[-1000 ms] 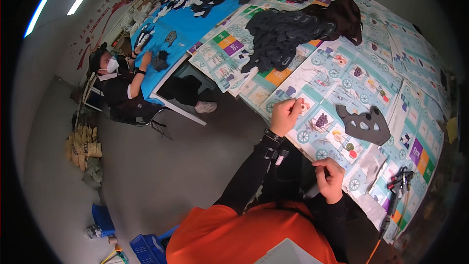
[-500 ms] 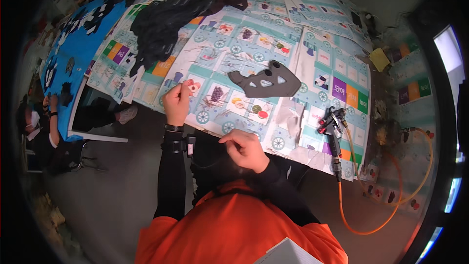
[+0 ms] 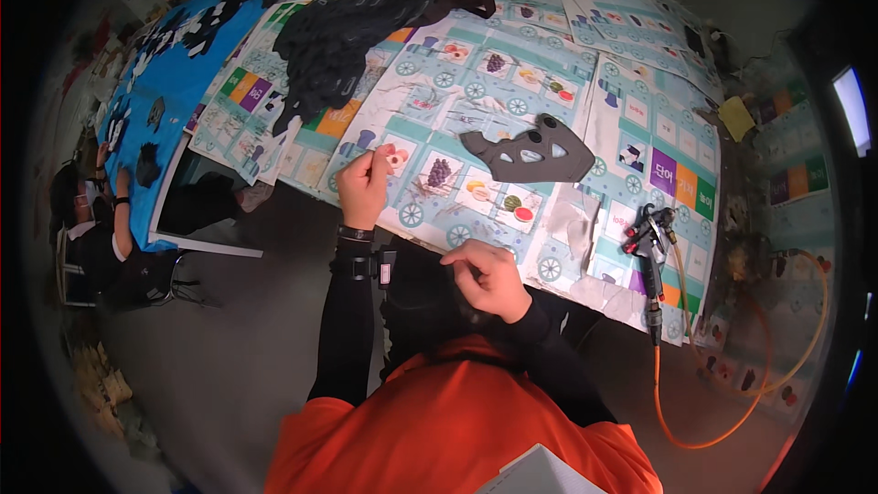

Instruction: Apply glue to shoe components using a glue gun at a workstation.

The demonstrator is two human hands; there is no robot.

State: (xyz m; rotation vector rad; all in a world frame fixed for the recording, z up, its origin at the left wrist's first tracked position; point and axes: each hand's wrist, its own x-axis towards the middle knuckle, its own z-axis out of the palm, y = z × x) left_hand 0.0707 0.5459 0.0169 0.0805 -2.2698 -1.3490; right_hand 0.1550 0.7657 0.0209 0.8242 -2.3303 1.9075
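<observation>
Drifting slightly lower toward table (image 3: 640, 110) near edge since earlier frame, left hand (image 3: 364, 187) pinching something too small to tell, right hand (image 3: 489, 279) curling fingers off-table, possibly risking dropping it; grey cutout (image 3: 530, 151) lying mid-table.

A workshop: beyond the left hand (image 3: 364, 187) a long table (image 3: 585, 55) covered in printed paper sheets carries dark cut pieces (image 3: 530, 151), a spray gun (image 3: 651, 247) on an orange hose lies right of the right hand (image 3: 489, 276), and another seated worker (image 3: 87, 238) sits far left.
</observation>
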